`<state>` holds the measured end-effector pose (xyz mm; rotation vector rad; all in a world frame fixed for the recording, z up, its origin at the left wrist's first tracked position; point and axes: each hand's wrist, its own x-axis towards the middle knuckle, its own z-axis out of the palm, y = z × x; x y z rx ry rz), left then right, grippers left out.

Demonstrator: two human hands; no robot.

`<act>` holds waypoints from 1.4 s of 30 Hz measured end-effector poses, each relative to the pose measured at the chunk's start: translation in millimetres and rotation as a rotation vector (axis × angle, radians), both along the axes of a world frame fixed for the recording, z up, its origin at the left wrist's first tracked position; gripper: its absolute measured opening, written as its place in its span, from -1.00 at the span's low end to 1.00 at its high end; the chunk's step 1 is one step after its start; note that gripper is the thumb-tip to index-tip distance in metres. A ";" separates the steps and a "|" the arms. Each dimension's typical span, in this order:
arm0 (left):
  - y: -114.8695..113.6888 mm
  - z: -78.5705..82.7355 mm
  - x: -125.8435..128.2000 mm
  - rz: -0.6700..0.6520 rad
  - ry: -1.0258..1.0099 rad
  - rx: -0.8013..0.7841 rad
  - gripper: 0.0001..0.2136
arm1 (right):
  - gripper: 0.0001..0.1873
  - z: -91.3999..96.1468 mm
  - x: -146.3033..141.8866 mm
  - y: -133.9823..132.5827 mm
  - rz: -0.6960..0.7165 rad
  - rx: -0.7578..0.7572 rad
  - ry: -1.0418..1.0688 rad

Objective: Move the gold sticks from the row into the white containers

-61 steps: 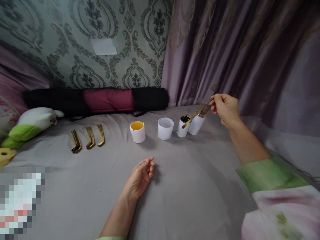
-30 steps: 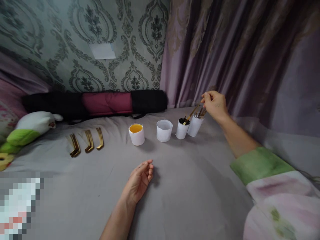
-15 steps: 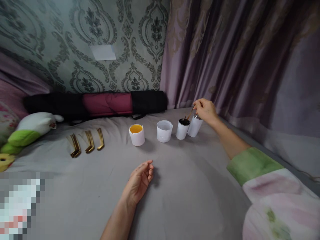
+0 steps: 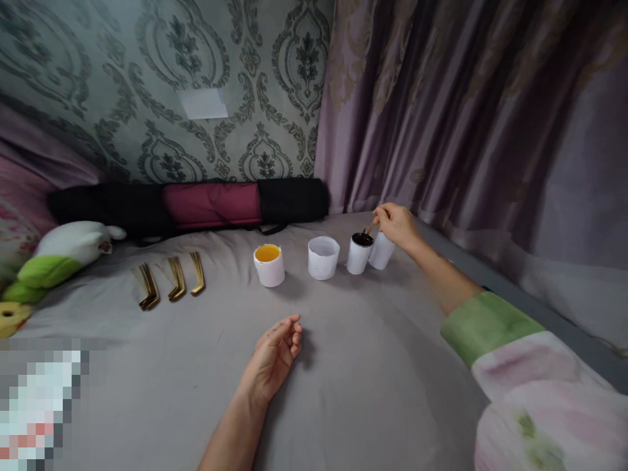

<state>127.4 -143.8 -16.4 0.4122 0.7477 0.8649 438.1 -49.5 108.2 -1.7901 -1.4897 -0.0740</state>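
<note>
In the head view, the right hand is out near the far edge of the surface, a grey sheet, its fingertips pinched on a thin golden stick. The stick lies just left of those fingers, its long axis slanting down and leftward to the mouth of a dark-mouthed white can; I can't tell whether its end touches anything inside. The left hand is farther off, towards the near edge, half-curled with nothing in it.

A taller white can stands tight behind the dark-mouthed one, right under the right hand, which hides its top. Leftward along the far edge come a white tub, a yellow-lined tub and, towards the far left corner, three bundles of bent gold strips.
</note>
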 end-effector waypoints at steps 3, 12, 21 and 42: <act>-0.4 0.3 0.5 0.001 -0.004 -0.001 -0.81 | -0.77 -5.6 1.8 1.4 0.007 -0.014 0.001; -0.3 1.9 2.1 0.015 0.006 -0.008 -0.82 | -0.75 -17.9 3.7 8.6 -0.025 -0.101 -0.005; -0.3 2.0 1.9 0.015 0.001 -0.009 -0.82 | -0.74 -16.1 -0.8 8.4 -0.060 -0.110 -0.004; -1.1 -1.8 1.3 0.012 0.001 -0.001 -0.81 | -0.74 -14.9 -16.7 9.6 -0.011 -0.145 0.051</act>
